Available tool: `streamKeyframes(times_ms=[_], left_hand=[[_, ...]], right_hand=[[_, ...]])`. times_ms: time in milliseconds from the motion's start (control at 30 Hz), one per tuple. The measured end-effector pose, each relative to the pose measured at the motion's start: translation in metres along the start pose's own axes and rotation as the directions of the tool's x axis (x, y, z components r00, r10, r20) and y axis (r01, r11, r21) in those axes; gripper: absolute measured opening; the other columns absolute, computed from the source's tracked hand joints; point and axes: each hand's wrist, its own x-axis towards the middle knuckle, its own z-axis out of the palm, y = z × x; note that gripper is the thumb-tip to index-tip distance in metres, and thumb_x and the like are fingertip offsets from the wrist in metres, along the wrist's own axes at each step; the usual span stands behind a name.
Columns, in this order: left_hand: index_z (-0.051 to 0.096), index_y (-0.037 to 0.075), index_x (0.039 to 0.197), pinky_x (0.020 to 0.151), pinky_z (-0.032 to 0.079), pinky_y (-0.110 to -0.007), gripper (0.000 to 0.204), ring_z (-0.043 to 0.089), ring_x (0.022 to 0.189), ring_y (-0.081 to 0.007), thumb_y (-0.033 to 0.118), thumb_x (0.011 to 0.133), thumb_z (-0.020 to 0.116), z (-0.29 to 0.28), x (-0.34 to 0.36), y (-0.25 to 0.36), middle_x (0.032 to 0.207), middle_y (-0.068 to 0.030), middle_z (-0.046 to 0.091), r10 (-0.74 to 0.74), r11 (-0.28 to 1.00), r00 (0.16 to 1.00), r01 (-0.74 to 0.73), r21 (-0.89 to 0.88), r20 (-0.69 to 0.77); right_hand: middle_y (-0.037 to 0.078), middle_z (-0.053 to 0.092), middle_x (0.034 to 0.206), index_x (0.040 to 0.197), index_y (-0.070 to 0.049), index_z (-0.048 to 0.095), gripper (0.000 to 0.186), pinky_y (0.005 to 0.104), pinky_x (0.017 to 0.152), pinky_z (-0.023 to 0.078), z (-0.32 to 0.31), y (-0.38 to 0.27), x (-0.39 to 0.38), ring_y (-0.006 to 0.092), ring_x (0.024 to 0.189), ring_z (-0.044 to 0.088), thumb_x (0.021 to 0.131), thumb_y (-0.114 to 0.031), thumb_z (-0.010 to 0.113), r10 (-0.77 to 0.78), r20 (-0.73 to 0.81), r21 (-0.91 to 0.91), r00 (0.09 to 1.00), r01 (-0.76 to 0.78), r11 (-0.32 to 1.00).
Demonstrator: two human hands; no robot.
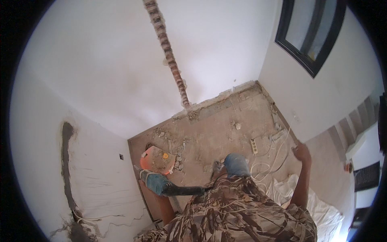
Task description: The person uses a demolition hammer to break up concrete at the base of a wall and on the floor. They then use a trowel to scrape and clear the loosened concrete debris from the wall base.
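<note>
A teal and black power tool [158, 182] lies slantwise in front of my body at lower left, its dark part reaching toward my patterned clothing. My left hand [153, 192] grips it from below, mostly hidden behind its body. Out to the right, beside thin white cords, my right hand [300, 151] is raised with curled fingers; whatever is in them, if anything, is too small to make out. An orange container [152, 159] with grey debris and a small yellow object is just beyond the tool. A bluish-grey cylindrical object [236, 164] sits past my clothing, near the centre.
The dusty floor [209, 137] holds rubble, a power strip [254, 146], coiled cables and a white sheet [322, 211]. The back wall has a vertical chiselled groove [171, 60], the left wall a grey channel [67, 161]. A dark-framed window [302, 52] and steps [350, 129] are at right.
</note>
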Motion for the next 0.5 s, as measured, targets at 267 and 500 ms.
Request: streamKeyframes(times_ms=[267,500], left_hand=[[0.051,0.010,0.127,0.094,0.047,-0.044,0.083,0.057,0.105,-0.0284,0.075,0.076,0.059,0.040,0.057,-0.036,0.116,-0.0097,0.060,-0.070,0.988,0.997,0.071,-0.139,0.008],[0.060,0.002,0.111,0.084,0.053,-0.047,0.081,0.063,0.091,-0.0341,0.077,0.081,0.048,0.135,0.195,-0.043,0.101,-0.0184,0.066,-0.255,0.954,0.966,0.244,0.176,0.042]], right_hand=[[0.013,0.066,0.115,0.129,-0.003,0.056,0.040,0.0374,0.094,0.049,0.119,-0.259,0.011,0.0203,0.107,0.063,0.094,-0.022,0.064,-0.636,0.379,0.773,0.673,0.148,0.617],[0.022,0.048,0.137,0.152,-0.006,0.018,0.088,0.0409,0.103,0.042,0.126,-0.500,0.078,0.0312,0.128,0.048,0.089,-0.041,0.068,-0.912,0.352,0.920,0.210,-0.254,0.297]])
